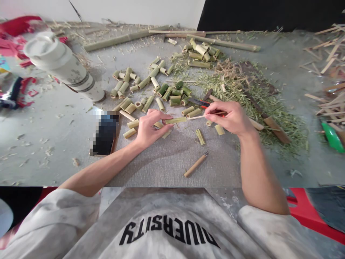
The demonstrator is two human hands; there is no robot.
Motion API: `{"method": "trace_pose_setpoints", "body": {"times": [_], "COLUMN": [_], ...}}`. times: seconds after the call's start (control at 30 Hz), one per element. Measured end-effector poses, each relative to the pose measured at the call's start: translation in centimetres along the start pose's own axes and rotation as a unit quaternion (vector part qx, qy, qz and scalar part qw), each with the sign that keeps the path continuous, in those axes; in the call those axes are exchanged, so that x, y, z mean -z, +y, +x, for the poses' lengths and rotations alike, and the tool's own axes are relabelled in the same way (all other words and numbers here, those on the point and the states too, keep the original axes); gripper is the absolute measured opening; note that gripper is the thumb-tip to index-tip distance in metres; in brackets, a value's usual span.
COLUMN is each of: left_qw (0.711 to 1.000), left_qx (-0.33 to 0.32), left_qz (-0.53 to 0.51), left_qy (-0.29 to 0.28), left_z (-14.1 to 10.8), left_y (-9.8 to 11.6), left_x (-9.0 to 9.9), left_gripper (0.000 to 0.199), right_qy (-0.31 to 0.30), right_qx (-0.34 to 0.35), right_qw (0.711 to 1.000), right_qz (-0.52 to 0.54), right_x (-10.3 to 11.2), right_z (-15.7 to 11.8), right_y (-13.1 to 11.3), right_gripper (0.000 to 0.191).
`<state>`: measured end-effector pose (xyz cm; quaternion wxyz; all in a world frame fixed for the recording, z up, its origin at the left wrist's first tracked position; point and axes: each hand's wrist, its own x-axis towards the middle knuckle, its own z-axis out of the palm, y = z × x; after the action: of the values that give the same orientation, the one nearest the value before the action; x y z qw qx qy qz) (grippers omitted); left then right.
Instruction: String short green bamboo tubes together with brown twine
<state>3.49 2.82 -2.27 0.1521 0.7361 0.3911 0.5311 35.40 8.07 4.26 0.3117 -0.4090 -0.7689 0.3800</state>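
Between the thumb and fingers of my left hand [151, 126] is a short green bamboo piece [176, 120], held level above the grey mat. My right hand [228, 117] pinches a thin pale stick [198, 117], whose left tip is at or near the right end of the bamboo piece; whether it goes inside is too small to tell. Many cut bamboo tubes [175, 100] lie behind both hands. Nearer my body, a wooden-handled tool [195, 165] and a split bamboo piece [200, 136] rest on the mat [159, 165].
A white cup [67, 68] and a dark phone-like object [105, 133] are at the left. Behind my right hand lie a red-and-black tool [201, 103], shavings [285, 118] and a blade with a wooden handle [276, 129]. Long bamboo poles [121, 39] lie at the back, thin sticks [332, 59] far right.
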Motion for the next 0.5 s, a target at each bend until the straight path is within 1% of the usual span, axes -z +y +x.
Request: {"method": "trace_pose_setpoints", "body": {"times": [0.07, 0.13, 0.23, 0.3, 0.5], "left_qw": [1.0, 1.0, 1.0, 1.0, 1.0], "left_qx": [-0.003, -0.007, -0.002, 0.003, 0.012], "left_qz": [-0.002, -0.007, -0.009, -0.011, -0.017], "left_qy": [0.002, 0.009, 0.011, 0.009, 0.007], "left_z": [0.0, 0.0, 0.1, 0.1, -0.1], "left_y": [0.0, 0.1, 0.2, 0.2, 0.0], "left_x": [0.0, 0.0, 0.1, 0.1, 0.1], "left_gripper": [0.015, 0.015, 0.016, 0.015, 0.016], "right_qy": [-0.009, -0.011, 0.003, 0.012, -0.013], "right_qx": [0.004, 0.004, 0.001, 0.002, 0.01], "right_qw": [1.0, 1.0, 1.0, 1.0, 0.999], "right_qz": [0.008, 0.007, 0.0, 0.001, 0.028], "right_x": [-0.3, -0.1, 0.5, 0.5, -1.0], "right_z": [0.1, 0.1, 0.0, 0.0, 0.2], "right_y": [-0.1, 0.1, 0.5, 0.6, 0.5], "right_gripper": [0.014, 0.015, 0.015, 0.014, 0.019]}}
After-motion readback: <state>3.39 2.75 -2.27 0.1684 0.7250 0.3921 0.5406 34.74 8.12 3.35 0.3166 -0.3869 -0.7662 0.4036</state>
